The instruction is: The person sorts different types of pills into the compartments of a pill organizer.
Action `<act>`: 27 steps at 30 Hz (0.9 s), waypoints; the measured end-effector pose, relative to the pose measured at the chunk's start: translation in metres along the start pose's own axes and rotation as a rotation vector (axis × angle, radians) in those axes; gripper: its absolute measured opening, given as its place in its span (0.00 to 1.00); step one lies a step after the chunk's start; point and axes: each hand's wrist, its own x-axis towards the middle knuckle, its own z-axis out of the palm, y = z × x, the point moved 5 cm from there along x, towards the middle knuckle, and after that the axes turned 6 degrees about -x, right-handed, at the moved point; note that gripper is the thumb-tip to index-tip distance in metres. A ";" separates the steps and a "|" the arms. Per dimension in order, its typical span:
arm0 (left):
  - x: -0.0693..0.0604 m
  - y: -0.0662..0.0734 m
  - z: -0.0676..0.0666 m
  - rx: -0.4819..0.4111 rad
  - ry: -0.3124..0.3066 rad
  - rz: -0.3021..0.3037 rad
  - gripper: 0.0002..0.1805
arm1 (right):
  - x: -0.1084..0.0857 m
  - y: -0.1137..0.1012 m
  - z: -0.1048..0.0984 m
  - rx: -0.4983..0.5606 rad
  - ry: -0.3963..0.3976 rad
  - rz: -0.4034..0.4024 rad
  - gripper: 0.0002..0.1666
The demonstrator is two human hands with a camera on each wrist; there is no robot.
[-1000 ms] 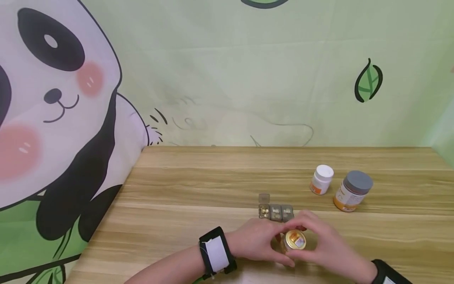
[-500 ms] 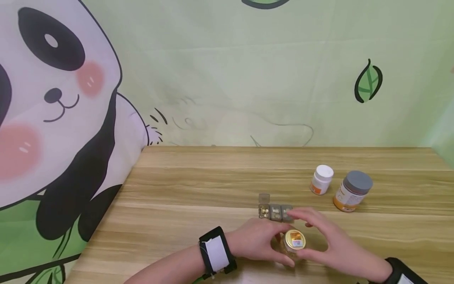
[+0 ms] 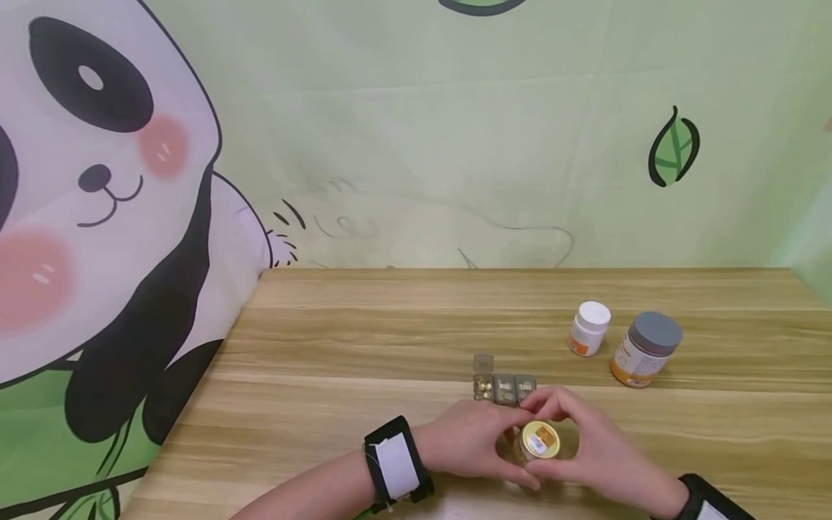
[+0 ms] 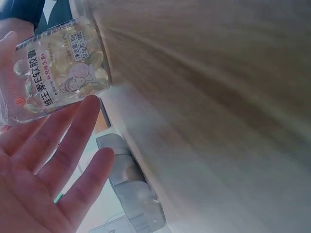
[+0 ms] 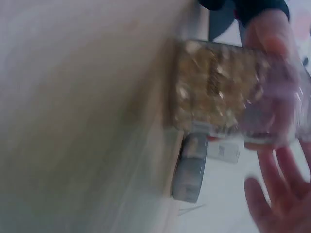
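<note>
A clear jar (image 4: 56,73) of yellowish softgel capsules stands upright on the table, with a gold lid (image 3: 540,440) on top. My left hand (image 3: 468,437) grips the jar around its side. The thumb and fingers of my right hand (image 3: 601,455) are curled around the lid from the right. Just beyond the hands lies a grey see-through pill box (image 3: 505,388). Its left compartment has the lid flipped back and shows golden capsules inside; the two lids beside it are down. In the right wrist view the jar is blurred.
A small white bottle (image 3: 590,328) with an orange label and a larger jar (image 3: 646,350) with a grey cap stand at the back right of the wooden table (image 3: 364,325). Behind the table hangs a green cloth (image 3: 403,130) with a printed panda.
Half a second ago the right hand's fingers were spread away from the lid; now they are back around it. The lid's label has turned. The left hand has stayed on the jar.
</note>
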 end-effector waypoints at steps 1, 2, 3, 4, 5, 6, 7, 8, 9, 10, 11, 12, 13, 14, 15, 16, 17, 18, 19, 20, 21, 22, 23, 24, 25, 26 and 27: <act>0.000 0.000 0.000 -0.006 0.001 0.005 0.28 | 0.000 -0.001 0.001 -0.033 0.035 0.012 0.27; 0.000 0.000 0.000 -0.008 0.005 0.013 0.29 | 0.000 -0.003 0.001 -0.076 0.069 0.027 0.28; 0.000 0.000 0.000 -0.008 0.010 0.019 0.28 | -0.001 -0.005 0.002 -0.126 0.099 0.043 0.29; 0.000 0.001 0.000 -0.005 0.014 0.025 0.28 | -0.001 -0.007 0.002 -0.184 0.126 0.053 0.30; 0.000 0.000 0.000 -0.003 0.019 0.029 0.28 | -0.001 -0.010 0.002 -0.241 0.145 0.065 0.31; 0.000 0.000 -0.001 0.005 0.021 0.031 0.28 | -0.001 -0.012 0.002 -0.291 0.156 0.078 0.31; 0.000 0.000 -0.001 0.011 0.023 0.033 0.29 | -0.001 -0.014 0.002 -0.340 0.159 0.080 0.32; 0.000 0.000 -0.001 0.015 0.022 0.032 0.29 | -0.001 -0.015 0.002 -0.384 0.152 0.084 0.33; 0.000 0.000 -0.002 0.017 0.018 0.031 0.29 | -0.001 -0.016 0.001 -0.406 0.135 0.081 0.34; 0.000 0.000 -0.002 0.019 0.013 0.030 0.29 | -0.001 -0.017 0.001 -0.407 0.108 0.068 0.35; 0.000 0.000 -0.002 0.024 0.010 0.027 0.29 | -0.002 -0.017 0.000 -0.391 0.076 0.053 0.37; 0.000 0.000 -0.002 0.028 0.007 0.025 0.29 | -0.003 -0.017 0.000 -0.348 0.038 0.037 0.39; 0.000 0.000 -0.001 0.027 0.004 0.023 0.29 | -0.004 -0.016 0.000 -0.288 -0.004 0.014 0.41; 0.000 0.000 -0.001 0.027 0.002 0.020 0.29 | -0.005 -0.014 0.001 -0.219 -0.042 -0.014 0.43; 0.000 0.000 0.000 0.026 -0.001 0.014 0.29 | -0.006 -0.013 0.001 -0.141 -0.081 -0.045 0.43; 0.000 0.000 0.000 0.027 -0.001 0.007 0.29 | -0.007 -0.011 0.002 -0.066 -0.117 -0.065 0.42; 0.000 0.000 0.001 0.028 -0.002 -0.001 0.28 | -0.008 -0.009 0.002 0.001 -0.145 -0.079 0.41; 0.000 0.000 0.001 0.027 -0.004 -0.011 0.27 | -0.008 -0.007 0.002 0.068 -0.168 -0.088 0.39; 0.000 -0.001 0.002 0.026 -0.006 -0.019 0.26 | -0.008 -0.005 0.002 0.109 -0.179 -0.109 0.37; 0.000 -0.001 0.002 0.025 -0.009 -0.028 0.26 | -0.008 -0.003 0.002 0.141 -0.179 -0.123 0.36; 0.000 -0.001 0.002 0.023 -0.011 -0.032 0.25 | -0.007 -0.002 0.002 0.164 -0.178 -0.119 0.34; 0.000 -0.001 0.002 0.022 -0.010 -0.030 0.27 | -0.006 0.000 0.002 0.167 -0.164 -0.112 0.31; 0.000 -0.001 0.002 0.020 -0.010 -0.030 0.27 | -0.004 0.000 0.002 0.157 -0.142 -0.112 0.29; 0.000 -0.001 0.002 0.024 -0.007 -0.026 0.27 | -0.003 0.001 0.002 0.136 -0.117 -0.107 0.27; 0.000 -0.001 0.002 0.019 -0.003 -0.018 0.28 | -0.002 0.000 0.002 0.107 -0.091 -0.105 0.25; 0.000 -0.001 0.002 0.016 0.001 -0.010 0.29 | 0.000 -0.001 0.003 0.082 -0.067 -0.089 0.24; 0.000 -0.001 0.002 0.015 0.005 -0.002 0.30 | 0.001 -0.001 0.003 0.055 -0.049 -0.073 0.24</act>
